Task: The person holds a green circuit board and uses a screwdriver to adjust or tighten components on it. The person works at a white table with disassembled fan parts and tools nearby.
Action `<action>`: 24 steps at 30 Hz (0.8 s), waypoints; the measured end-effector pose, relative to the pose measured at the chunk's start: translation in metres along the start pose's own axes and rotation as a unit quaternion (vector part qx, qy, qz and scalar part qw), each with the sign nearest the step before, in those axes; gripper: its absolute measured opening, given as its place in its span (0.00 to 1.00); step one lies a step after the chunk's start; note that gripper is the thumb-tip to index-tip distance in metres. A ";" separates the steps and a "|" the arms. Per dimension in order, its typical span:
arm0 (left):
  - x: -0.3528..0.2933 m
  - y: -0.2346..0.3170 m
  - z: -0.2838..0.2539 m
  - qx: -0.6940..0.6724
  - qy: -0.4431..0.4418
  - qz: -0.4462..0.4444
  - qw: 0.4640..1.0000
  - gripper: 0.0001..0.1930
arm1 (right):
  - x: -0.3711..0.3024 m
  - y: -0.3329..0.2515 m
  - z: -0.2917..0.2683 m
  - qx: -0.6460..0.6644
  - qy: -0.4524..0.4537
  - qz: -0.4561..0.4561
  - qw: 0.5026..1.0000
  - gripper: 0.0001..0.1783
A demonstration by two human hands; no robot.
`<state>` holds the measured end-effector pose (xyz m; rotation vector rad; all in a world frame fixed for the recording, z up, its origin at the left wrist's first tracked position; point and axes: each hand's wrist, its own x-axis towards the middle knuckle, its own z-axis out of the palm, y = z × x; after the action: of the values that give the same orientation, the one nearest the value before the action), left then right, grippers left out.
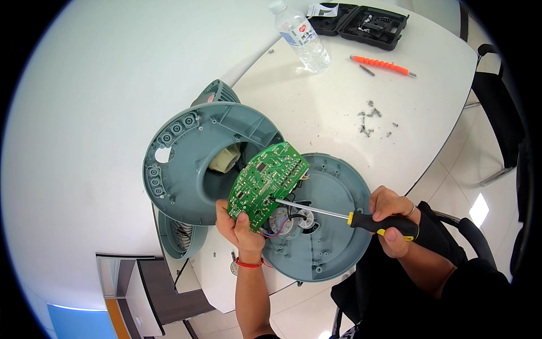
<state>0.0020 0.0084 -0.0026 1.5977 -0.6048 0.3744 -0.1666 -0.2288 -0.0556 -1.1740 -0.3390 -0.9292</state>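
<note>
My left hand (243, 233) grips the lower left edge of a green circuit board (270, 175), thumb on its face, and holds it tilted. In my right hand (396, 213) is a screwdriver (389, 226) with a black and yellow handle. Its long shaft points left, and the tip meets the board's face near the lower middle. Beneath the board lies a round grey-green base (333, 248) with a white gear-like part (305, 219) and blue, red and black wires. To the left, a larger round grey-green housing (186, 198) leans with its hollow inside showing.
Several loose screws (370, 113) lie on the white table (333, 124). Farther back are an orange flexible shaft (381, 65), a small metal bit (367, 70), a water bottle (302, 37) and an opened black tool case (372, 27). Black chairs (497, 113) stand at the right.
</note>
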 end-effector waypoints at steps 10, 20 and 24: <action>0.000 0.009 0.008 0.023 0.011 -0.013 1.000 0.21 | 0.000 -0.001 0.000 -0.001 0.004 0.007 1.000 0.15; 0.001 0.009 0.006 0.022 0.009 -0.027 0.999 0.22 | 0.000 -0.001 0.001 -0.006 0.004 0.003 1.000 0.15; 0.002 0.006 0.004 0.009 -0.003 -0.049 0.999 0.21 | 0.000 0.001 0.002 -0.015 0.001 -0.006 1.000 0.15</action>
<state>-0.0005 0.0043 0.0033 1.6396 -0.5278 0.3030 -0.1657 -0.2273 -0.0554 -1.1999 -0.3316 -0.9489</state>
